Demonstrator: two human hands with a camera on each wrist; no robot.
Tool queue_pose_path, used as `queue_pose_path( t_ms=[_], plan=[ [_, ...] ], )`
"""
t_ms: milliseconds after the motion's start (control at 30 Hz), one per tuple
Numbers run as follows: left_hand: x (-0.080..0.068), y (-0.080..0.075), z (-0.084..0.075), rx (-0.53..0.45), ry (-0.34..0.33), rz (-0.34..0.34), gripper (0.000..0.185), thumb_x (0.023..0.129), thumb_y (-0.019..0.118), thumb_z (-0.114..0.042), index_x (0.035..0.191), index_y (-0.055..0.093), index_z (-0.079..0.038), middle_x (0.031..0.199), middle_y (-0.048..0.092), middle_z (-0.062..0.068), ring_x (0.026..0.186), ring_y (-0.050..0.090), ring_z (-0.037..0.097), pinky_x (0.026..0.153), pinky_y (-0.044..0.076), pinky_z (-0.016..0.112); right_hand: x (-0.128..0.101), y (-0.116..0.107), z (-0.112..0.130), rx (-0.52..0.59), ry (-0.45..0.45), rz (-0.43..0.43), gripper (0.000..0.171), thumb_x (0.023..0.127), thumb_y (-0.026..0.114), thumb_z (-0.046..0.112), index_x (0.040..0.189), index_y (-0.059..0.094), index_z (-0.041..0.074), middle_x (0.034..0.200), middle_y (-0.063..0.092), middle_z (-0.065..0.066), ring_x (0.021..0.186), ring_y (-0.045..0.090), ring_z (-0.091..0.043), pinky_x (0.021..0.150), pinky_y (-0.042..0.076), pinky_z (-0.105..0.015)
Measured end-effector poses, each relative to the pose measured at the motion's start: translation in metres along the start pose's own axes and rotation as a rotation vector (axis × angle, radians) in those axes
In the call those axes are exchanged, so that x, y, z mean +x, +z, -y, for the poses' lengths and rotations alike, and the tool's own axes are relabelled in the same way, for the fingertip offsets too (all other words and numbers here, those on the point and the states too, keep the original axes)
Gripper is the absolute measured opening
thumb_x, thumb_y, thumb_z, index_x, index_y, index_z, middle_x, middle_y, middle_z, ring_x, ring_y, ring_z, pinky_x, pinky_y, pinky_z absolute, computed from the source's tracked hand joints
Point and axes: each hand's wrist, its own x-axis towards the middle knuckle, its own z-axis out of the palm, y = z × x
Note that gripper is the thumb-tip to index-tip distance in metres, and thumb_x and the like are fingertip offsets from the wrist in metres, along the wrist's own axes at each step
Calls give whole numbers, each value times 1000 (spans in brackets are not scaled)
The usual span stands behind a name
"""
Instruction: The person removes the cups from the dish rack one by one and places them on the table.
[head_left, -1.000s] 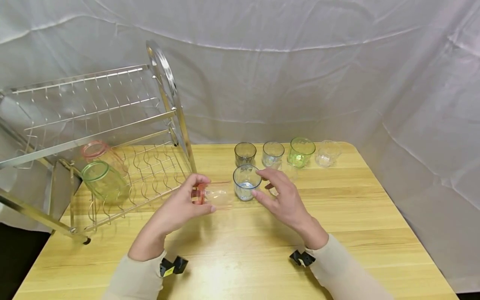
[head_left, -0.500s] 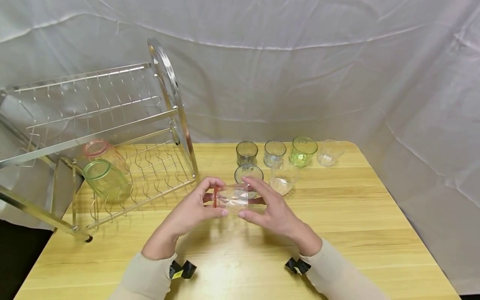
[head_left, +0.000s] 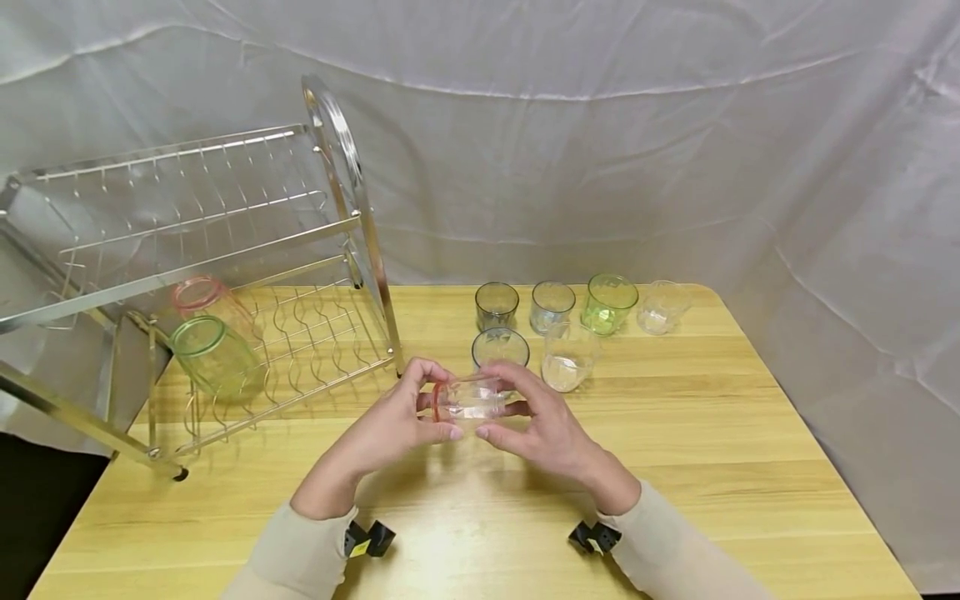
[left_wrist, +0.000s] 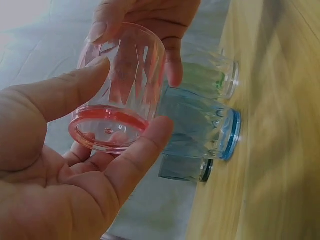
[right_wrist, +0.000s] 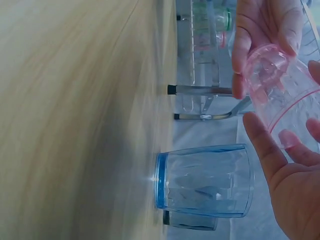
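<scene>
Both hands hold one clear cup with a red base (head_left: 467, 398) on its side above the bench (head_left: 712, 433). Left hand (head_left: 390, 425) fingers (left_wrist: 137, 155) curl round the base end; right hand (head_left: 543, 425) fingers (right_wrist: 260, 145) curl round the rim end. Cup empty. Just behind it a blue-based cup (head_left: 499, 346) stands upright, empty. Beyond stand five more cups, all apparently empty. Dish rack (head_left: 225, 275) at left holds a green cup (head_left: 213, 357) and a pink cup (head_left: 202, 298), tipped over.

Dish rack (head_left: 225, 275) cut off left
</scene>
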Motion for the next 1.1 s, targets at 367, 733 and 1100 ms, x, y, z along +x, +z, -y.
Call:
queue_pose_path(
  t_ms=[367,733,1100],
  plan=[
    [-3,0,0,163,-25,-20,63,87,88,-17,131,43,-16,121,63,9,114,67,25,91,58,40,-1,-4,-2,-14,-49,46,70,85,86,4,147,53,5,143,59,-15,116,67,-35,86,65,-32],
    [-15,-24,-13,391,-79,-171,38,93,82,-27,120,59,-13,123,66,7,123,63,29,107,54,50,-6,-30,-7,-71,-85,106,67,85,86,2,145,57,5,145,58,-19,116,65,-31,82,66,-33],
    [-29,-57,-20,664,-105,-433,48,102,70,-33,144,63,-10,147,62,19,135,57,44,110,46,65,-16,-77,9,-347,100,221,63,88,86,21,145,59,21,147,60,-1,102,71,-17,83,64,-31]
  ],
)
